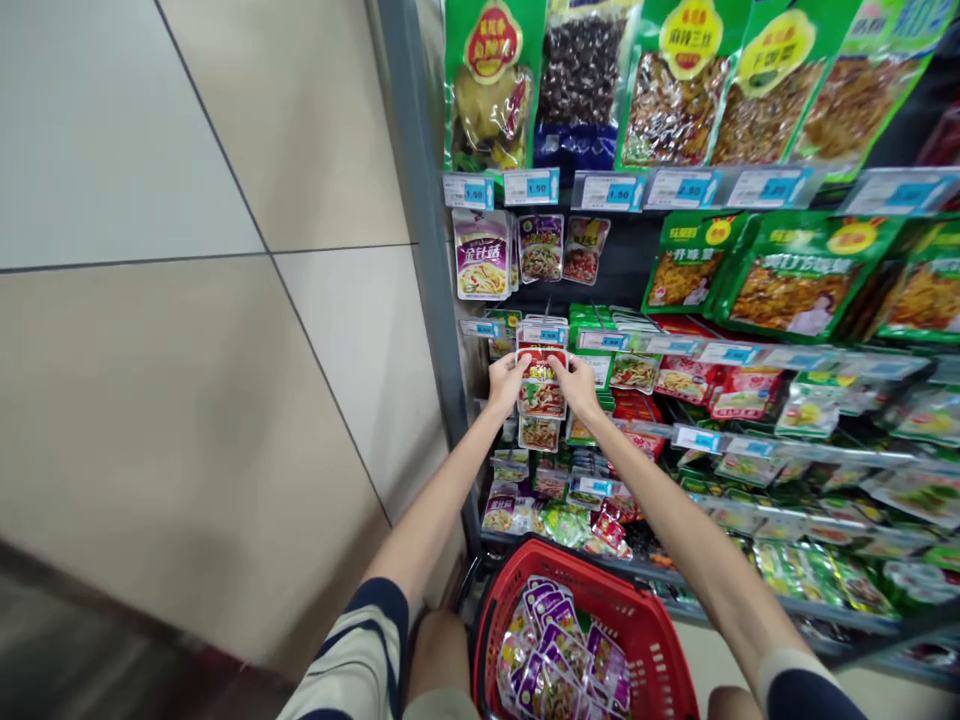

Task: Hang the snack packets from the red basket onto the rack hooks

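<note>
packet is held upright (long axis vertical), front facing the camera.

Landmark: grey post. Left of post: tiled wall, beige and off-white, dark joints. Top row, just right of post: green pouch, red label; next rightward, dark-filled bag. Price tag below them. Well right of post, second row: large green bag.

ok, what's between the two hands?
A red packet, held at its sides by the left hand and right hand; head view shows it.
</note>
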### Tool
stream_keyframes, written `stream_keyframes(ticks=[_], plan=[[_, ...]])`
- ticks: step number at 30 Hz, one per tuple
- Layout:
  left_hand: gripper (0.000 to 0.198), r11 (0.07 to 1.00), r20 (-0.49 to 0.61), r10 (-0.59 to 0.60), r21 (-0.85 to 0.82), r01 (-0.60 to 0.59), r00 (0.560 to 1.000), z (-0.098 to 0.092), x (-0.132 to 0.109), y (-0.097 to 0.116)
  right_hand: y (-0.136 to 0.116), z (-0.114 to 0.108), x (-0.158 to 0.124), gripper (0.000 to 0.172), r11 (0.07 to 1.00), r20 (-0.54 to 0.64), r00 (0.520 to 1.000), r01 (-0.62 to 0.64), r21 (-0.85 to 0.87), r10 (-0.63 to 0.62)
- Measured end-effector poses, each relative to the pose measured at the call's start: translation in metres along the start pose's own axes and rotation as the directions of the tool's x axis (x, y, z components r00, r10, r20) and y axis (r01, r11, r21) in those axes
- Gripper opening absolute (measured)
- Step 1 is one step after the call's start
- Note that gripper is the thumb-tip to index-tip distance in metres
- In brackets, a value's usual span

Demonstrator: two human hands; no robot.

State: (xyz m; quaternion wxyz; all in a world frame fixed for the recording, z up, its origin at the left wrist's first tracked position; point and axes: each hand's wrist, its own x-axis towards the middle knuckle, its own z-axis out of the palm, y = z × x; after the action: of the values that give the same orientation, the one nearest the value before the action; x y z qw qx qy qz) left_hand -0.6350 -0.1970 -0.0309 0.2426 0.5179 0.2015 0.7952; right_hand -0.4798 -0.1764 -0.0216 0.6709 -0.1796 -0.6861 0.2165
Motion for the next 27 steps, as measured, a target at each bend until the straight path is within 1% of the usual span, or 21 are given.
stream_keyframes(ticks=[4,6,11,14,17,19,21,24,27], plan=[[0.050,0.990,0.002,0.139,0.013,-0.139,0.990,0.005,0.014,-0.009,0.003,0.007,0.014,0.055,0.993,-0.066,0.995,0.086,0.076,-0.081],[0.049,0.985,-0.004,0.174,0.014,-0.174,0.985,0.007,0.019,-0.009,0.001,0.010,0.018,0.053,0.992,-0.092,0.991,0.102,0.080,-0.095],[0.044,0.983,-0.073,0.163,-0.069,-0.168,0.984,0.012,0.032,-0.010,-0.004,0.016,0.028,0.043,0.993,-0.110,0.988,0.114,0.009,-0.112],[0.038,0.986,-0.072,0.152,-0.054,-0.156,0.986,0.015,0.038,-0.013,-0.003,0.020,0.031,0.042,0.992,-0.151,0.980,0.124,-0.024,-0.126],[0.034,0.989,-0.080,0.147,-0.005,-0.148,0.986,0.016,0.042,-0.014,0.004,0.022,0.033,0.040,0.985,-0.166,0.971,0.163,-0.048,-0.169],[0.029,0.989,-0.101,0.141,0.054,-0.136,0.985,0.016,0.045,-0.013,0.010,0.022,0.036,0.039,0.982,-0.175,0.969,0.162,-0.098,-0.177],[0.021,0.980,-0.107,0.155,0.144,-0.139,0.982,0.015,0.049,-0.011,0.018,0.021,0.041,0.041,0.977,-0.195,0.970,0.110,-0.184,-0.146],[0.010,0.942,-0.118,0.192,0.299,-0.149,0.974,0.015,0.056,-0.005,0.025,0.020,0.054,0.046,0.951,-0.229,0.971,-0.002,-0.308,-0.072],[0.007,0.912,-0.150,0.187,0.395,-0.114,0.971,0.016,0.061,-0.001,0.025,0.018,0.062,0.049,0.930,-0.240,0.969,-0.033,-0.365,-0.060]])
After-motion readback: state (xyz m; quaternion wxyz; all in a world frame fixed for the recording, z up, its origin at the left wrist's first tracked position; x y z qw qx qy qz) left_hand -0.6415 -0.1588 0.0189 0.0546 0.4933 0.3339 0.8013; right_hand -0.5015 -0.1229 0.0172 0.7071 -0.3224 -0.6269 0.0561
